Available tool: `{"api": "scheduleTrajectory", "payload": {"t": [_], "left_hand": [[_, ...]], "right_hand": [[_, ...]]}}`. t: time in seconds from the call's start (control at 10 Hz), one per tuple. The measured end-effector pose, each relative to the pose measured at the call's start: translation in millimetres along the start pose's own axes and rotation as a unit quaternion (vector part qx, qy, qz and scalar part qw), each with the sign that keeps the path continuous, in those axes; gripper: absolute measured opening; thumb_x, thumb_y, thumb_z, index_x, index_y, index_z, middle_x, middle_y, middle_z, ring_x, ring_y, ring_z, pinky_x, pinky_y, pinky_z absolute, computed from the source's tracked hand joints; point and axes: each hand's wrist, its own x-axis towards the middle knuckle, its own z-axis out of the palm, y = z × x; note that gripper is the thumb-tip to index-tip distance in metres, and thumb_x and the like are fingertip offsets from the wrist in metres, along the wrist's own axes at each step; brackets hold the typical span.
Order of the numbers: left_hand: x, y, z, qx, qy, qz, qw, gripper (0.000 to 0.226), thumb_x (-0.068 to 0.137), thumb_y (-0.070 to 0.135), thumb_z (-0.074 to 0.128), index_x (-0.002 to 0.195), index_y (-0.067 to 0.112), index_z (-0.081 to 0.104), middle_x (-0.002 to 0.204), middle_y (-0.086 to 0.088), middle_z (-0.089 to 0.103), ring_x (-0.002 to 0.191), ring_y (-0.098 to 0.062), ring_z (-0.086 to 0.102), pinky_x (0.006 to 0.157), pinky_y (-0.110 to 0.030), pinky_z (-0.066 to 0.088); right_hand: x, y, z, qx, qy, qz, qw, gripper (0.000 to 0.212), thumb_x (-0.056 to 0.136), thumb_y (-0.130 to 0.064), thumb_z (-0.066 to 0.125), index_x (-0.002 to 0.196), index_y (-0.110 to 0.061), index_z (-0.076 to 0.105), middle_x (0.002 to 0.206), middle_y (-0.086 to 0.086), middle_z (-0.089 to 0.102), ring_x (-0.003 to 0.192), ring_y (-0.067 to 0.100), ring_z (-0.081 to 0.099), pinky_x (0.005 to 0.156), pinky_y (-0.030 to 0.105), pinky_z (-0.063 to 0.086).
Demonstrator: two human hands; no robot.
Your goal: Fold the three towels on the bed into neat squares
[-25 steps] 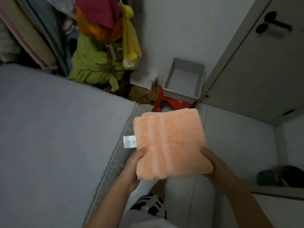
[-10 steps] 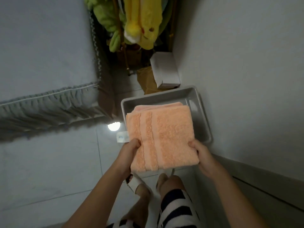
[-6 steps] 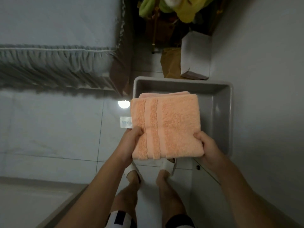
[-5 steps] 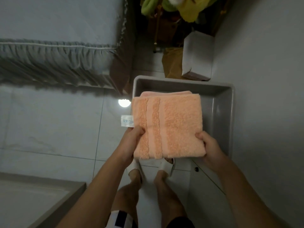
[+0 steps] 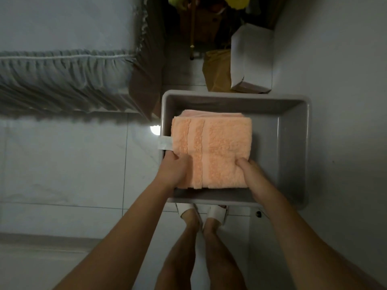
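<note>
You hold the folded peach towels inside the grey bin, one hand on each near corner.

Your left hand (image 5: 174, 171) is closed on the near-left corner of the towel stack (image 5: 217, 151), thumb on top, and your right hand (image 5: 254, 178) is clamped on the near-right corner the same way. The stack sits within the walls of the grey bin (image 5: 293, 155), toward its 9 o'clock side; you cannot tell whether it rests on the bin floor. A white label (image 5: 165, 143) sticks out of the stack at 9 o'clock, over the bin's rim. A paler towel edge shows beneath the top one at 12 o'clock. The bed (image 5: 62, 76) with its ruffled skirt lies at 10 o'clock, a white box (image 5: 251, 63) at 1 o'clock beyond the bin. Your slippered feet (image 5: 201, 214) stand at 6 o'clock of the bin.
</note>
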Motion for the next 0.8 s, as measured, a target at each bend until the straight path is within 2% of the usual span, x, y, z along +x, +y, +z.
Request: {"api": "scheduleTrajectory", "payload": {"t": [0.1, 0.2, 0.3, 0.4, 0.5, 0.6, 0.7, 0.8], "left_hand": [[-9.4, 2.5, 0.5, 0.069, 0.046, 0.069, 0.994, 0.035, 0.094, 0.028, 0.049, 0.126, 0.031, 0.035, 0.115, 0.011, 0.055, 0.099, -0.008, 0.057, 0.067, -0.021, 0.046], [-31.2, 0.7, -5.5, 0.194, 0.113, 0.222, 0.949, 0.069, 0.09, 0.038, 0.058, 0.147, 0.033, 0.019, 0.149, 0.004, 0.036, 0.128, -0.012, 0.045, 0.096, -0.03, 0.045], [-45.5, -8.9, -5.4, 0.394, 0.137, 0.386, 0.823, 0.081, 0.09, 0.049, 0.049, 0.156, 0.031, 0.006, 0.165, -0.004, 0.006, 0.152, -0.027, 0.01, 0.118, -0.047, 0.022], [-36.2, -24.7, -1.3, 0.506, 0.053, 0.413, 0.755, 0.065, 0.096, 0.051, 0.029, 0.155, 0.031, 0.011, 0.166, -0.006, 0.003, 0.153, -0.027, -0.002, 0.121, -0.054, 0.017], [-15.7, -37.9, -4.5, 0.585, 0.0, 0.367, 0.723, 0.066, 0.099, 0.056, 0.018, 0.156, 0.032, -0.004, 0.165, -0.002, -0.013, 0.151, -0.023, -0.014, 0.122, -0.053, 0.011], [-22.5, -25.0, -3.2, 0.615, -0.005, 0.332, 0.715, 0.068, 0.1, 0.055, 0.02, 0.156, 0.028, -0.008, 0.165, -0.004, -0.017, 0.151, -0.026, -0.016, 0.122, -0.054, 0.003], [-71.6, 16.2, -10.6, 0.549, -0.008, 0.326, 0.769, 0.073, 0.099, 0.05, 0.038, 0.156, 0.025, 0.001, 0.166, -0.005, -0.009, 0.152, -0.026, -0.007, 0.122, -0.053, 0.0], [-153.7, 63.2, -50.5, 0.31, 0.03, 0.362, 0.878, 0.063, 0.097, 0.045, 0.048, 0.153, 0.033, 0.023, 0.162, 0.006, 0.022, 0.146, -0.012, 0.027, 0.119, -0.043, 0.027]], "right_hand": [[-11.9, -2.1, 4.8, 0.002, 0.056, -0.066, 0.996, 0.046, 0.084, -0.048, 0.051, 0.128, -0.033, 0.05, 0.11, -0.013, 0.063, 0.105, 0.014, 0.062, 0.076, 0.032, 0.05], [-31.2, 0.2, 16.9, -0.075, 0.143, -0.15, 0.975, 0.066, 0.088, -0.047, 0.052, 0.148, -0.041, 0.023, 0.143, -0.005, 0.044, 0.127, 0.013, 0.046, 0.09, 0.038, 0.05], [-45.4, 1.4, 32.8, -0.307, 0.245, -0.309, 0.866, 0.083, 0.09, -0.044, 0.047, 0.155, -0.035, -0.004, 0.164, -0.007, -0.002, 0.147, 0.017, 0.011, 0.108, 0.039, 0.028], [-36.2, 9.8, 43.7, -0.489, 0.203, -0.356, 0.77, 0.074, 0.095, -0.046, 0.031, 0.155, -0.026, -0.007, 0.164, 0.002, -0.013, 0.15, 0.02, -0.013, 0.12, 0.05, 0.01], [-21.5, 15.8, 41.4, -0.576, 0.146, -0.292, 0.749, 0.076, 0.096, -0.05, 0.026, 0.153, -0.025, -0.017, 0.161, 0.002, -0.024, 0.148, 0.021, -0.023, 0.12, 0.054, 0.003], [-29.2, -3.5, 39.9, -0.583, 0.123, -0.261, 0.76, 0.078, 0.096, -0.049, 0.033, 0.152, -0.025, -0.016, 0.161, 0.002, -0.024, 0.147, 0.022, -0.023, 0.12, 0.052, -0.003], [-81.8, -38.2, 28.6, -0.526, 0.12, -0.256, 0.802, 0.077, 0.096, -0.043, 0.042, 0.155, -0.025, -0.005, 0.164, 0.001, -0.011, 0.15, 0.02, -0.01, 0.121, 0.049, -0.003], [-172.7, -70.7, -7.3, -0.312, 0.173, -0.28, 0.891, 0.061, 0.095, -0.034, 0.051, 0.151, -0.026, 0.027, 0.158, 0.0, 0.029, 0.143, 0.02, 0.031, 0.115, 0.04, 0.026]]}}
